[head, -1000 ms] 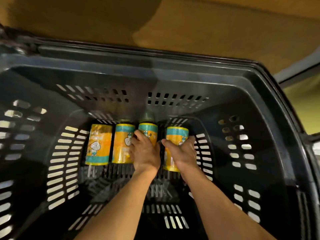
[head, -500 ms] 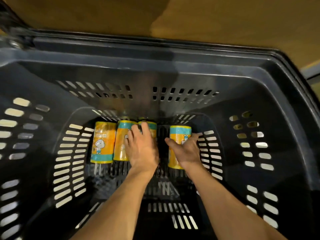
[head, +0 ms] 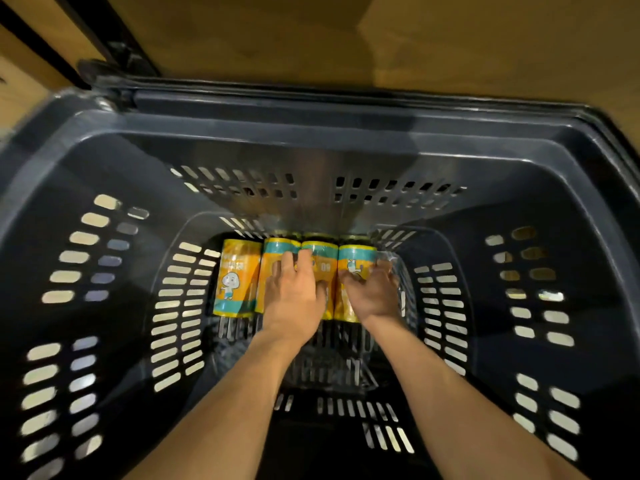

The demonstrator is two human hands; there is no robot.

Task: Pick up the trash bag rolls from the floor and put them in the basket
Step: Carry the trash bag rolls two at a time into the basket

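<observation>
Four trash bag rolls are laid side by side at the far end of the basket floor; the middle two are covered by the left hand, fingers flat; the rightmost roll is gripped by the right hand.

beyond the far edge of what we look down into, we see a warm brown floor, smooth and faintly glossy, stretching across the whole top of the view. the light is dim and yellowish; a broad darker shadow covers the far left and middle of the floor, and a lighter patch lies to the far right with a soft straight edge between them. at the far left a dark strip runs diagonally across the floor. we cannot make out walls, windows or furniture.
</observation>
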